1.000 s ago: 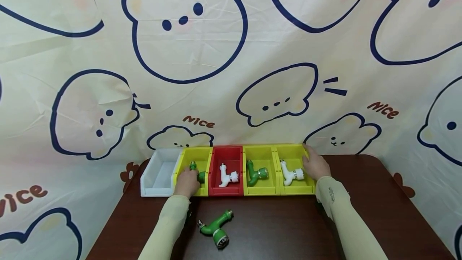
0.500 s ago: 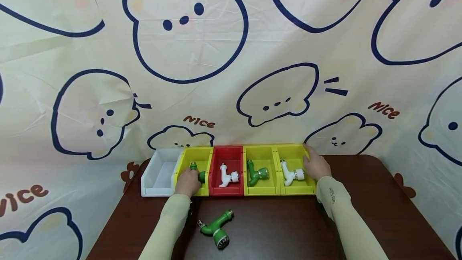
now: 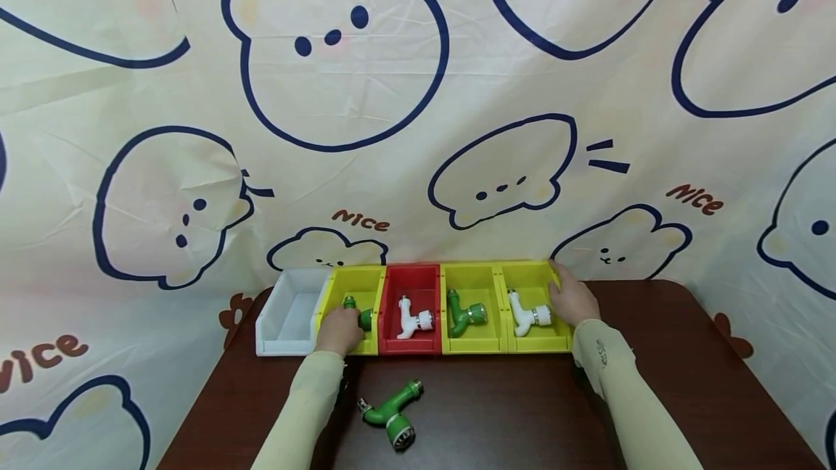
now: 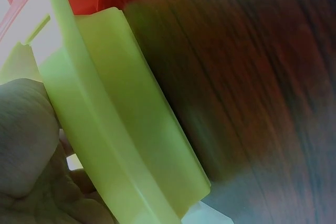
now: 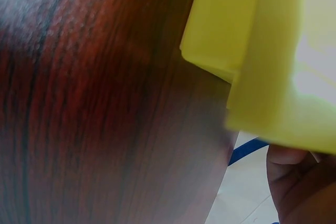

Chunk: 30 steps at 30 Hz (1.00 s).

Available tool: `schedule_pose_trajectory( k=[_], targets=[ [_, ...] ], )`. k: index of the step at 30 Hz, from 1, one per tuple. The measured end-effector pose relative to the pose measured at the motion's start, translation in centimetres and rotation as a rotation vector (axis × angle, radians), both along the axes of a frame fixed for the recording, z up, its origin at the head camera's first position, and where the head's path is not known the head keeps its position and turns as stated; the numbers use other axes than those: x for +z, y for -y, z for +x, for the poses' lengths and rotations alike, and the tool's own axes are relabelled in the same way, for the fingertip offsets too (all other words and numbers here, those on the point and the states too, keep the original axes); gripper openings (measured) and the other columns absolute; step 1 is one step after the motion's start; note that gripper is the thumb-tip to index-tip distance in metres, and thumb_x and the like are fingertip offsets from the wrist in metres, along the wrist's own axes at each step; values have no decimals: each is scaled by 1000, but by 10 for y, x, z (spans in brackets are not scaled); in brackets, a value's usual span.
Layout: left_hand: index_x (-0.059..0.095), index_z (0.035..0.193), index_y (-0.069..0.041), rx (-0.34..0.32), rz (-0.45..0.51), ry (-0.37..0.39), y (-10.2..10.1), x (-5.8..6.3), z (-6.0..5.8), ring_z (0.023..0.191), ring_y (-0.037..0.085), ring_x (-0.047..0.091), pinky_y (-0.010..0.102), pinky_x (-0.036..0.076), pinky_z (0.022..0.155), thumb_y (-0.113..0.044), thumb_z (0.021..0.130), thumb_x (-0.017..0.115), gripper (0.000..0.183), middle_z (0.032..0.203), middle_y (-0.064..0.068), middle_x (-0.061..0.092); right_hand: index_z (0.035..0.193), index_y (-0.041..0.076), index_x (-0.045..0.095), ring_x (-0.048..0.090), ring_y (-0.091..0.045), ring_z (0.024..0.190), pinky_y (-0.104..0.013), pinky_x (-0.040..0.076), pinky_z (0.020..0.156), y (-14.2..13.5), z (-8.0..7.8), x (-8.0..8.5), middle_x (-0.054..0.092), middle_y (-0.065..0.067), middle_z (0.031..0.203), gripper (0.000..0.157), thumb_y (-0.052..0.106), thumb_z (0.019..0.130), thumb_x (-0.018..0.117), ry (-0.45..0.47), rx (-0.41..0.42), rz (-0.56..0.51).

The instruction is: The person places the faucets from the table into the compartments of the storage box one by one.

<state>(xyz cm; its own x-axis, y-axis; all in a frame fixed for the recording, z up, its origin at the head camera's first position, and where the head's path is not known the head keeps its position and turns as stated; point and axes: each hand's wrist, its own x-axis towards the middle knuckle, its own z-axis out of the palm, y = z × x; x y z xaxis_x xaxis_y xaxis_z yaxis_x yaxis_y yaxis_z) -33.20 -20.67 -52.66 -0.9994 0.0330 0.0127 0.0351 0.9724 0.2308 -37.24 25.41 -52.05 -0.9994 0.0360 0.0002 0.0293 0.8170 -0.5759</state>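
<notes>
In the head view, my left hand (image 3: 339, 330) reaches into the second bin from the left, a yellow bin (image 3: 358, 275). Its curled fingers hold a green tap (image 3: 364, 320), much of which they cover. Behind the yellow front wall (image 4: 105, 124), the left wrist view shows the thumb and bent fingers, but no tap. My right hand (image 3: 573, 297) grips the right side wall of the rightmost yellow bin (image 3: 532, 275) near its back corner. Fingers (image 5: 287, 156) bend at that bin's edge in the right wrist view. A white tap (image 3: 527, 312) lies inside this bin.
A white bin (image 3: 287, 345) stands at the row's left end. The red bin (image 3: 411, 278) holds a white tap (image 3: 414, 318); the yellow bin (image 3: 472, 275) beside it holds a green tap (image 3: 465, 312). Another green tap (image 3: 392, 412) lies on the dark table (image 3: 496, 412). A printed curtain (image 3: 405, 187) hangs behind.
</notes>
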Motion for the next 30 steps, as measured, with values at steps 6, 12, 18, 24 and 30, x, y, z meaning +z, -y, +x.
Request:
schedule_pose_trajectory(
  k=[6, 12, 18, 24, 30],
  targets=[
    [73, 116, 1, -11, 7, 23, 0, 1, -1, 103, 37, 65, 52, 54, 92, -5, 87, 67, 30, 110, 24, 71, 165, 10, 24, 64, -39, 103, -57, 50, 92, 0, 0, 0, 47, -32, 153, 59, 25, 110, 36, 7, -6, -1],
    [65, 135, 1, -27, 29, 61, 1, 6, 0, 119, 45, 62, 56, 50, 104, -6, 90, 65, 45, 128, 27, 68, 165, 11, 23, 62, -39, 107, -58, 49, 94, -1, 0, 0, 44, -30, 156, 59, 25, 110, 36, 7, -5, -7],
    [60, 140, 3, -28, 38, 64, -1, 9, 4, 123, 46, 60, 58, 48, 106, -8, 92, 64, 49, 133, 28, 66, 166, 12, 22, 63, -37, 102, -56, 49, 91, 1, -1, 1, 44, -30, 156, 59, 26, 110, 36, 24, -7, -12],
    [59, 140, 5, -28, 57, 26, -1, 13, 13, 126, 46, 59, 57, 48, 107, -12, 95, 66, 49, 137, 30, 62, 166, 12, 22, 60, -45, 121, -61, 47, 100, 1, -1, 1, 41, -29, 159, 59, 25, 110, 36, 24, -5, -17],
    [60, 141, 3, -37, 65, -46, -3, 17, 24, 127, 48, 58, 59, 48, 106, -15, 96, 69, 49, 142, 30, 59, 165, 11, 23, 63, -41, 108, -57, 49, 93, -1, -1, 1, 44, -30, 156, 59, 26, 110, 37, 12, -3, -13]
  ],
)
